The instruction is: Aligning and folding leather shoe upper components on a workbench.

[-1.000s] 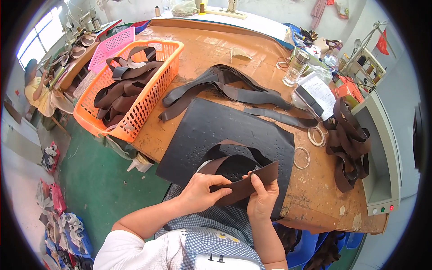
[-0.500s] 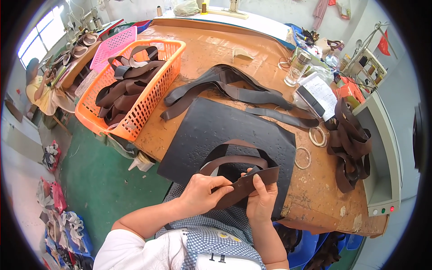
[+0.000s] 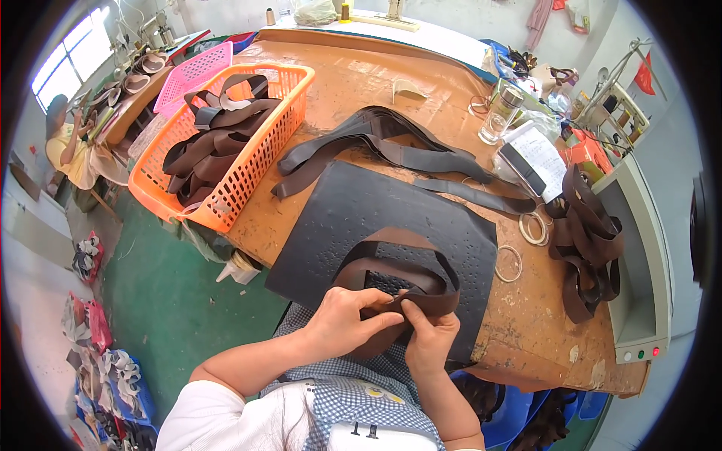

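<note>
A long dark brown strap [image 3: 398, 239], perhaps leather, curls in loops over a black mat [image 3: 316, 218] near the table's front edge. My left hand [image 3: 346, 319] pinches the strap between thumb and fingers. Close beside it, my right hand [image 3: 430, 331] grips the same strap, thumb on top, fingers curled under and partly hidden. Both sets of fingertips nearly meet on one stretch of it. Beyond the mat lies a bundle of similar dark straps [image 3: 376, 139], with a single flat strap [image 3: 477, 197] to its right.
An orange basket [image 3: 289, 113] of brown strap loops stands at left, a pink basket [image 3: 197, 71] behind it. At right are a glass jar [image 3: 500, 113], a phone [image 3: 523, 169] on paper, tape rings [image 3: 534, 228], hanging straps [image 3: 583, 255] and a grey machine [image 3: 639, 301]. Another person [image 3: 71, 146] sits far left.
My right hand has shifted left, closer to my left hand, along the strap. The strap's front loop has sunk and changed shape. My left hand has barely moved.
</note>
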Available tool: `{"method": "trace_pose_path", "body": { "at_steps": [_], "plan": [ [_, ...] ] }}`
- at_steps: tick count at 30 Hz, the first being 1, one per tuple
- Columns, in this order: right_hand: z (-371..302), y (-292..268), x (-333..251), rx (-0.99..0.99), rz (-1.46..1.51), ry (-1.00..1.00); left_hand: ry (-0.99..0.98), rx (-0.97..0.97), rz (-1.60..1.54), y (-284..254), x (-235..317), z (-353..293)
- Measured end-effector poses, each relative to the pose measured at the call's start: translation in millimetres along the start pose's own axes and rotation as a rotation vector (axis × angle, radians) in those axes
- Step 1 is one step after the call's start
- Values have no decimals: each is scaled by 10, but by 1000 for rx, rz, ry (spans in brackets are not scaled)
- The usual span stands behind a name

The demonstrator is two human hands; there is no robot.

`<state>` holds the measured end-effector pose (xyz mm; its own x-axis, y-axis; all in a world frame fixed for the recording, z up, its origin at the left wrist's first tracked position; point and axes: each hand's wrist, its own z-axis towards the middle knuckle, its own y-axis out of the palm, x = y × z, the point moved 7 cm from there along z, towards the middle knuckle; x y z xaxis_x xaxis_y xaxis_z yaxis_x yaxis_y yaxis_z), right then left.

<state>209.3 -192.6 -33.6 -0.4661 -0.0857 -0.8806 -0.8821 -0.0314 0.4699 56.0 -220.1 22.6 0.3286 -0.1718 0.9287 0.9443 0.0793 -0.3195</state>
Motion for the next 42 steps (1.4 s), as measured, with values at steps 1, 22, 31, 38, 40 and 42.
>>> {"method": "trace_pose_path", "body": {
  "at_steps": [1, 22, 31, 38, 40, 42],
  "plan": [
    [-24, 12, -14, -6, -48, -25, -57, -39, 22, 16, -45, 27],
    [-72, 173, -173, -282, -146, 54, -577, -69, -680, 226, -566, 240],
    [3, -40, -133, -248, -53, 143, -500, -30, -918, 36, -511, 406],
    [72, -131, -134, -40, -44, -14, -262, -289, -77, 221, -2, 48],
    [95, -64, -192, -36, -45, -39, -253, -252, -74, 208, -73, 41],
    [149, -88, -193, 56, 148, 13, -241, -217, -72, 176, -91, 18]
  ]
}}
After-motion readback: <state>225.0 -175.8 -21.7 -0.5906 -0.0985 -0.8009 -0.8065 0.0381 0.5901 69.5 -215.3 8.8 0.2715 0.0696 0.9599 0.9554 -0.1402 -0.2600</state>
